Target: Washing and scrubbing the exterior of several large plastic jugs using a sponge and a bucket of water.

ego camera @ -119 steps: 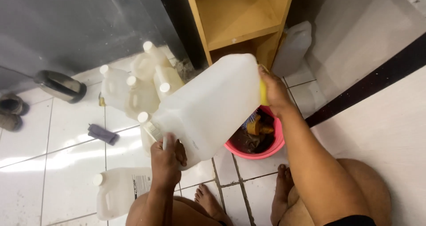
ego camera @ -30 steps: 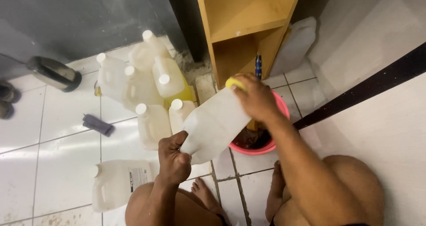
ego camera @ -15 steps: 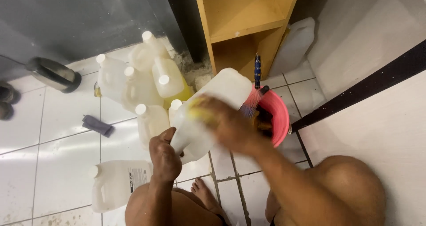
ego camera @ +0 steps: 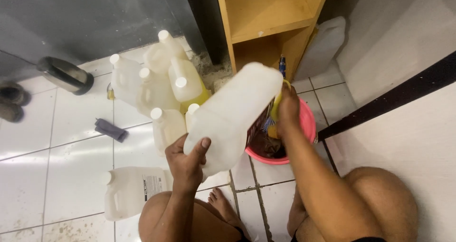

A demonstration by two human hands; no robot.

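At the lower end of a big translucent white plastic jug (ego camera: 233, 116), the left hand (ego camera: 187, 163) is clamped around the corner, thumb pressed on its upturned face and fingers wrapped beneath. Against the jug's far edge, the right hand (ego camera: 288, 110) curls closed about a yellow sponge (ego camera: 276, 104), pressing it to the plastic. Directly under that hand sits a pink basin (ego camera: 304, 128) holding dark odds and ends and a brush (ego camera: 270, 124). Beyond the left hand stands a cluster of capped white jugs (ego camera: 156, 87); another jug (ego camera: 130, 189) lies on its side beside the left wrist. Past the held jug rises a wooden shelf unit (ego camera: 266, 23).
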